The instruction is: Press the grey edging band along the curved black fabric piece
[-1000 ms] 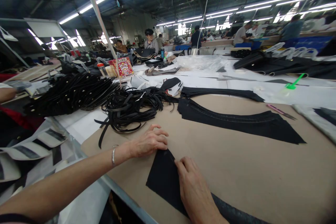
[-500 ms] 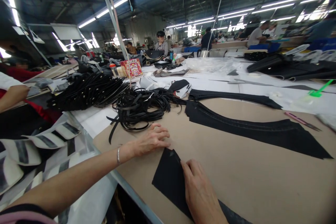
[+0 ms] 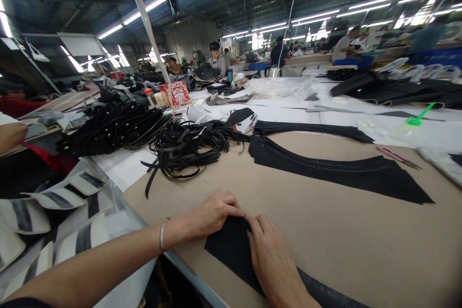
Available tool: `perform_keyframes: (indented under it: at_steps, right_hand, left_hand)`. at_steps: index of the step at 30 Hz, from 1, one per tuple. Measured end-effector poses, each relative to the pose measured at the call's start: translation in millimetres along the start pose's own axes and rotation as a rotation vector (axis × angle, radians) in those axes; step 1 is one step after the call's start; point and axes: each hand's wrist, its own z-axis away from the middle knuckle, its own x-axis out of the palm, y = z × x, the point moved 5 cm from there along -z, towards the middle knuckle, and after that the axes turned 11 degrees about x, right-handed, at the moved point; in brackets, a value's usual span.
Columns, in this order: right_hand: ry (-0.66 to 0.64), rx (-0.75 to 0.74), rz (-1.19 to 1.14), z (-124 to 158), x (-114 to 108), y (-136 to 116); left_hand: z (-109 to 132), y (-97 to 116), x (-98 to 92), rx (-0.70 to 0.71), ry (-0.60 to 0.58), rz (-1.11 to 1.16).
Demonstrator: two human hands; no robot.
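A black fabric piece (image 3: 231, 249) lies on the tan board (image 3: 346, 240) at the table's near edge. It looks like cloth or thin leather, and its lower part runs on to the right beneath my wrist. My left hand (image 3: 218, 211) pinches the far end of the piece, thumb and forefinger together at its top corner. Curled over the right-hand edge is my right hand (image 3: 272, 257), its fingertips almost touching the left ones. Both hands hide parts of that edge.
Beyond lie a curved black panel (image 3: 335, 171) and a narrower strip (image 3: 314, 131). Pink-handled snips (image 3: 397, 158) rest at right. A tangle of black straps (image 3: 184, 149) and a stack of black pieces (image 3: 115, 127) stand at left. A person's arm (image 3: 12, 137) shows at far left.
My left hand has come right and nearer, from the bare board beside the piece onto its top corner, and its fingers have closed. My right hand stays at the edge.
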Motion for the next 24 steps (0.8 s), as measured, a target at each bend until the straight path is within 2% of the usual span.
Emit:
perform_keyframes:
  at_steps: [9,14,18,24]
  right_hand:
    - [-0.122,0.055,-0.036,-0.4,-11.5,4.0]
    - [-0.111,0.058,-0.083,-7.9,-18.0,0.3]
    - [-0.105,0.042,-0.064,-12.5,-16.2,-3.3]
    - [-0.044,-0.025,0.049,-15.7,-8.4,-3.2]
  left_hand:
    - [1.4,6.4,-6.6,-0.016,-0.010,0.040]
    - [2.0,5.1,-7.3,-0.078,0.133,0.072]
    - [11.0,13.6,-5.6,-0.077,0.232,-0.038]
    - [24.6,29.4,3.5,-0.065,0.171,-0.096]
